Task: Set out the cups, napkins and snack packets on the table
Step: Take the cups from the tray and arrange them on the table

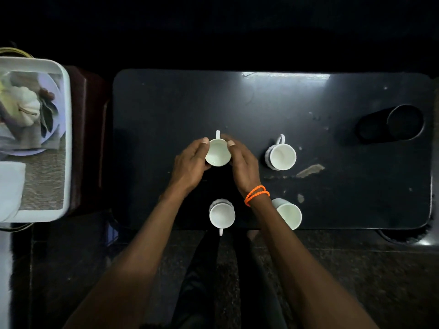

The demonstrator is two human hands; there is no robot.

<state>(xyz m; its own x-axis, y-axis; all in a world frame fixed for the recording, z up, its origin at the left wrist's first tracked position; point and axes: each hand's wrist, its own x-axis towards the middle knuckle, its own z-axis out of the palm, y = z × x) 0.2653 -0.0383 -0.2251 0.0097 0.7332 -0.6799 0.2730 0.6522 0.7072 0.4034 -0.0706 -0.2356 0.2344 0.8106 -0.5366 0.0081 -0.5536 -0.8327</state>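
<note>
Several white cups stand on a dark table (pixel 273 103). Both hands hold the far-left cup (pixel 217 153), its handle pointing away from me: my left hand (pixel 190 162) curls round its left side and my right hand (pixel 242 165), with orange bands at the wrist, round its right side. Another cup (pixel 281 156) stands to the right. Two more sit at the near edge: one (pixel 222 216) between my forearms, one (pixel 288 214) partly behind my right forearm.
A white tray (pixel 67 138) at the left holds a woven mat, a plate with a white pumpkin-shaped thing (pixel 26 105) and folded grey and white cloths (pixel 9 186). A round recessed cup holder (pixel 403 122) is set in the table's far right. Dark floor lies below.
</note>
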